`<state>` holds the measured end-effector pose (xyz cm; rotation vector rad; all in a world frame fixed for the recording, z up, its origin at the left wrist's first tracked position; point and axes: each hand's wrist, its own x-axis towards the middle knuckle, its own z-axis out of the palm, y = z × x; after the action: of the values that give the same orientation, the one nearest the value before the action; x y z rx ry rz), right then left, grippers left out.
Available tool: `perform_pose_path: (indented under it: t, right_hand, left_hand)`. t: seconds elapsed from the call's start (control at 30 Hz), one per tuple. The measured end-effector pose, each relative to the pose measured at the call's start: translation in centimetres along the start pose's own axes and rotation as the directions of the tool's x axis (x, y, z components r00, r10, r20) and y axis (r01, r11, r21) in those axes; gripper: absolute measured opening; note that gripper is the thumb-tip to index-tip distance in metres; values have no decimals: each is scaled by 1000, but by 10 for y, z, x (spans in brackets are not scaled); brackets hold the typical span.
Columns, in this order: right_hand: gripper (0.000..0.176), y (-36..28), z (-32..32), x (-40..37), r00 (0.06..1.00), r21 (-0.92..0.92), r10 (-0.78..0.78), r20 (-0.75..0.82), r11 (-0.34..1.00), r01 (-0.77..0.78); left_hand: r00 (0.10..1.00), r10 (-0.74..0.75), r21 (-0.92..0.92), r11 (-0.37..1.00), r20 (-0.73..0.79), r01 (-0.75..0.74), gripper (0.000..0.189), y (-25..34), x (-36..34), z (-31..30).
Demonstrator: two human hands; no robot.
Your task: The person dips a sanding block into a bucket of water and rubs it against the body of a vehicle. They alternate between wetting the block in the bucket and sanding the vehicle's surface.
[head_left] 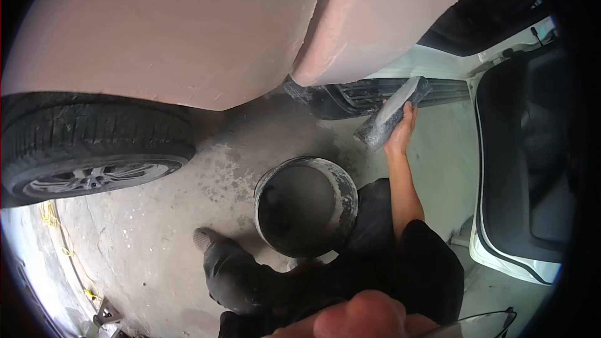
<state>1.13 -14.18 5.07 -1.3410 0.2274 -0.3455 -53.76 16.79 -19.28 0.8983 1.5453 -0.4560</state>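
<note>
My right hand (402, 133) is closed around a long, dark grey sanding block (393, 111) with a pale, dusty strip along its top. Fingers wrap its lower right side, and the block slants up to the right. In this view it overlaps the black ribbed side step (369, 95) of a car. Above it is the car's dull pinkish-grey body panel (350, 25). A round bucket (346, 197) of murky grey water stands on the floor between my legs, its inner wall smeared with pale residue. My left hand is out of sight.
On the left is a tyre (94, 128) with a silver alloy wheel. An opened car door (526, 150) with black inner trim bounds the right side. The concrete floor (169, 231) has pale stains. A yellow cord (66, 250) lies at the far left.
</note>
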Motion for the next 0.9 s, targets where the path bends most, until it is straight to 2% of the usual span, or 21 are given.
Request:
perform_pose_path:
  t: [0.07, 0.33, 0.53, 0.63, 0.67, 0.8, 0.9]
  right_hand:
    - [47, -2, 4, 2, 998, 16, 49, -48, 999, -48]
    - [45, -1, 7, -9, 997, 57, 77, -30, 996, -75]
    - [40, -9, 13, -3, 992, 21, 122, -10, 992, -122]
    - [37, -12, 25, -2, 997, 104, 79, -18, 992, -77]
    - [32, -15, 30, -8, 995, 159, 89, -38, 984, -82]
    - [28, -22, 23, -25, 981, 127, 155, -119, 982, -140]
    - [28, -39, 10, -41, 970, 200, 201, -134, 965, -172]
  left_hand:
    - [1000, -8, -6, 1000, 8, 8, 50, 12, 2, -7]
    - [998, -26, 40, 999, 56, 24, 54, 61, -2, -21]
    - [995, -33, 58, 998, 90, 28, 58, 96, 8, -32]
    - [993, -34, 84, 996, 110, 25, 60, 118, 7, -39]
    - [993, -37, 94, 995, 113, 27, 61, 126, 6, -43]
    - [989, -52, 123, 992, 137, 35, 64, 155, -2, -49]
    - [979, -76, 130, 990, 187, 52, 66, 179, -4, -49]
